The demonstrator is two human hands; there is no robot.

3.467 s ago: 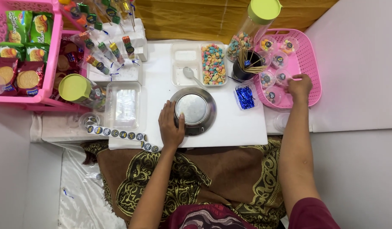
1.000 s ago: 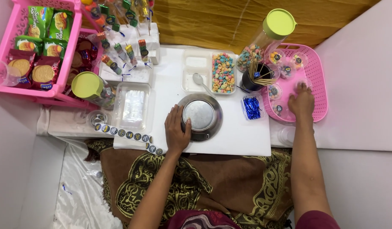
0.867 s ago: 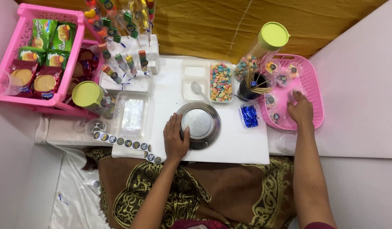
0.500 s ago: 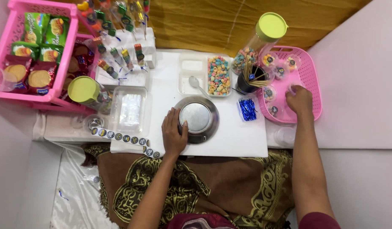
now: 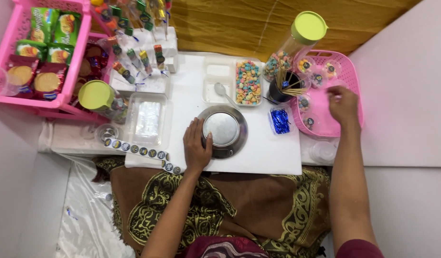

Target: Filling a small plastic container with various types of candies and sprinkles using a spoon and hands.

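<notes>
Under our right hand (image 5: 343,101), pinched on a small clear cup (image 5: 336,87), neighbouring cups (image 5: 306,102) could get knocked; left hand (image 5: 195,148) flat against the scale (image 5: 224,128)

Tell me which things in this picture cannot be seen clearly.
Head view only:
- Right hand: its fingers hide whatever it grips over the pink basket.
- Scale: left hand covers its front-left edge.
- Round stickers: print too small.
- Pink crate: cut by the frame edge.

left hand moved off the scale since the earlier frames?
No. The left hand still rests on the left rim of the round metal scale, just as before. Small shifts in the picture match the white board, so they are camera motion.
</notes>
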